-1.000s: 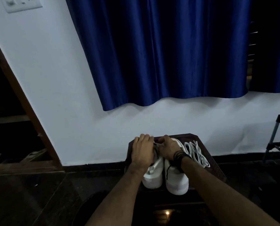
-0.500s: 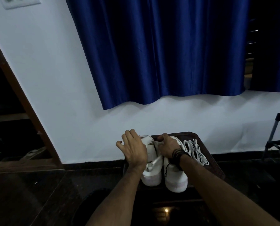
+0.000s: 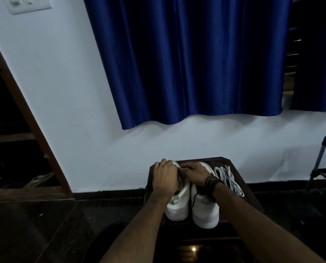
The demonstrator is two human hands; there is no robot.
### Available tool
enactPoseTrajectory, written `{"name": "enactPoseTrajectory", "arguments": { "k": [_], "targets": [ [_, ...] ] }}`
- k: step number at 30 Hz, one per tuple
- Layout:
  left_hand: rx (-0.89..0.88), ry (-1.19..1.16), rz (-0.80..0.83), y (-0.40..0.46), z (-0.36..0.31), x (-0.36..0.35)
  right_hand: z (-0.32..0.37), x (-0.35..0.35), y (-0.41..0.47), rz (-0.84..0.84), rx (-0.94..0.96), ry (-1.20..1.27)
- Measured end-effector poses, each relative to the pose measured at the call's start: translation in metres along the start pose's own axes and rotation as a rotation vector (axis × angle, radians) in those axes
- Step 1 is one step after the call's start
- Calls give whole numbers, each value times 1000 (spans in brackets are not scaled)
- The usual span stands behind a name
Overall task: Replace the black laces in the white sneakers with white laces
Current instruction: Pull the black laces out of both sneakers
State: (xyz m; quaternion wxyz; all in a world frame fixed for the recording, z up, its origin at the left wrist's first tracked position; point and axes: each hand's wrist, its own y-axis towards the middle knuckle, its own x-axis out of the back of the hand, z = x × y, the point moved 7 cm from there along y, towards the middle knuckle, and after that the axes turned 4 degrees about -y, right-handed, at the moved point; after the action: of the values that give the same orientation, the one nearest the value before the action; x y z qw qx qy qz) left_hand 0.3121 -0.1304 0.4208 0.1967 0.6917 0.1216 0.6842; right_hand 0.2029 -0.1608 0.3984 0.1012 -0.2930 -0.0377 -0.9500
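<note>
— Where are the white sneakers?

— Side by side on the dark worktop (image 3: 236,173) by the wall, heels toward us: the left sneaker (image 3: 179,204) and the right sneaker (image 3: 205,211).

— And the hands?

— Both over the left sneaker's front. The left hand (image 3: 165,177) curls around its top; the right hand (image 3: 195,172) pinches something there, too dim to tell what. A black lace (image 3: 194,198) dangles on the right sneaker.

— The white laces (image 3: 229,179)?

— Bundled just beside the right sneaker.

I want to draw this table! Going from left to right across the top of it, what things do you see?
left hand → left sneaker → right sneaker → white laces, lying loose on the dark table.
</note>
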Motion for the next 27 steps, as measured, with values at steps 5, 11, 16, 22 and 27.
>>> {"name": "enactPoseTrajectory", "arguments": {
  "k": [5,11,16,22,27],
  "targets": [
    [32,49,26,1,2,-5,-2,0,-1,-23,-35,31],
    [62,90,79,6,4,-6,-4,0,-2,-36,-63,-31],
    [44,14,108,11,6,-6,-1,2,-6,-33,-76,-133],
    [224,-206,228,20,44,-4,3,8,-12,-51,-63,-182],
    [91,-57,261,27,35,8,6,8,-15,-51,-58,-207]
  ]
}}
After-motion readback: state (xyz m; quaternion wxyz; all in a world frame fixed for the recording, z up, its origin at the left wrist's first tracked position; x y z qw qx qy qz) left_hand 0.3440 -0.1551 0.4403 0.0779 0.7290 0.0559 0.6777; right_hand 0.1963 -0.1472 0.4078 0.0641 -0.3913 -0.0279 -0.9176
